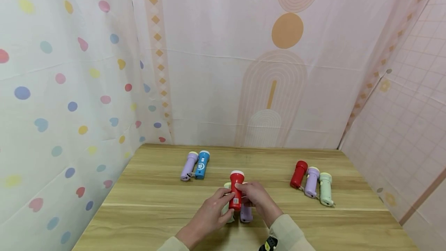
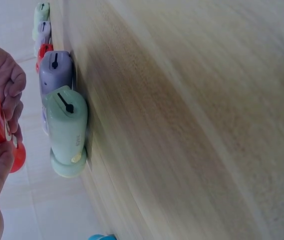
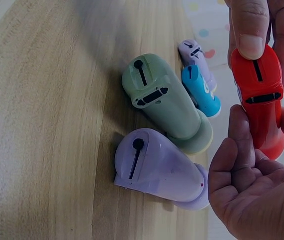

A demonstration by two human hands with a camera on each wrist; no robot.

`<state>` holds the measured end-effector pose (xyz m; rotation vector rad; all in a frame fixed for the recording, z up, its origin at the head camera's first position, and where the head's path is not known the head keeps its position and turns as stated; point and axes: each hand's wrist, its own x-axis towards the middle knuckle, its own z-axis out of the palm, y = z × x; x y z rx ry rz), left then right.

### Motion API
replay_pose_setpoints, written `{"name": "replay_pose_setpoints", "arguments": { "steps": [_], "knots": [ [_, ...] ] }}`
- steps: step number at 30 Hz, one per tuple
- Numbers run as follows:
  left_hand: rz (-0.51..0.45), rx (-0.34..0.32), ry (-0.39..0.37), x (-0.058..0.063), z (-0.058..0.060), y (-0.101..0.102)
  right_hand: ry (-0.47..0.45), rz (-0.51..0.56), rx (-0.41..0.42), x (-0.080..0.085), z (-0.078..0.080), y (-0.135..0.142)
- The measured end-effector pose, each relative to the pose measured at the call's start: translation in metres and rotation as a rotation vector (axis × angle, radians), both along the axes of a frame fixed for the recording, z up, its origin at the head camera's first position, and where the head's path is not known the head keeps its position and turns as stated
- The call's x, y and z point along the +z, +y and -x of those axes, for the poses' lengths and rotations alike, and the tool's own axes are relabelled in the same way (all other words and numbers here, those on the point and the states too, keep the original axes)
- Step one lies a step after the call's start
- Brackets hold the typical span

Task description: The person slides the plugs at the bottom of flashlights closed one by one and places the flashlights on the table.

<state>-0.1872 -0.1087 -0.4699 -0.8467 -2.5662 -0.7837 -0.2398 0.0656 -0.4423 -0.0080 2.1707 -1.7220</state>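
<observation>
Both hands hold a red flashlight (image 1: pixel 237 191) with a white rim, raised above the wooden table in front of me. My left hand (image 1: pixel 210 213) pinches its tail end from the left, with the thumb near the end in the right wrist view. From the right, my right hand (image 1: pixel 259 198) grips the body, thumb on top and fingers curled beneath. Below the hands lie a pale green flashlight (image 3: pixel 166 102) and a purple flashlight (image 3: pixel 156 165), side by side on the table. In the head view the hands and the red flashlight partly hide both.
At the back left lie another purple flashlight (image 1: pixel 189 165) and a blue flashlight (image 1: pixel 202 165). On the right, a second red flashlight (image 1: pixel 299 174), a purple one and a green flashlight (image 1: pixel 325 189) form a row. Patterned curtains (image 1: pixel 209 69) enclose the table (image 1: pixel 146 196).
</observation>
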Motion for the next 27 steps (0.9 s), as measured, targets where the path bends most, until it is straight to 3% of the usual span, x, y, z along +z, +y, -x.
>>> {"name": "replay_pose_setpoints", "arguments": {
  "steps": [19, 27],
  "knots": [
    [0.050, -0.027, 0.033, 0.001, 0.002, -0.001, -0.005, 0.016, -0.007, -0.005, 0.002, 0.005],
    [0.080, 0.015, 0.080, -0.002, 0.002, -0.006, 0.002, 0.029, -0.047, -0.007, 0.004, 0.011]
  ]
}}
